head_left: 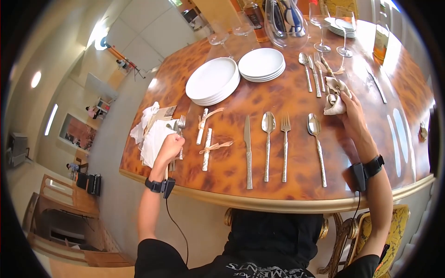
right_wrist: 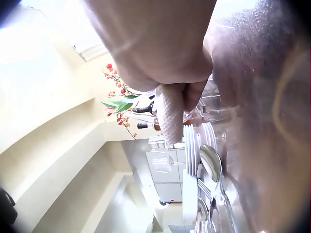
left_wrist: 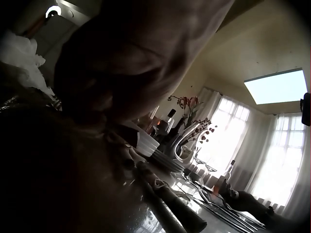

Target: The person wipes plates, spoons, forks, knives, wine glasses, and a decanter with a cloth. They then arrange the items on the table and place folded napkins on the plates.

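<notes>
My right hand pinches a bunched beige cloth napkin at the right of the table. In the right wrist view, a textured roll of the napkin sticks out from under the hand. Just beyond lies a ribbon-tied roll, beside a spoon, knife and fork. At the left, my left hand is curled into a fist over several pieces of cutlery, next to white crumpled napkins. Fork tines show above the fist and handles below; its palm side is hidden.
A knife, two spoons and a fork lie in front of me. Two ribbon-tied rolls lie left of them. White plate stacks, wine glasses, a glass decanter and bottles stand farther back.
</notes>
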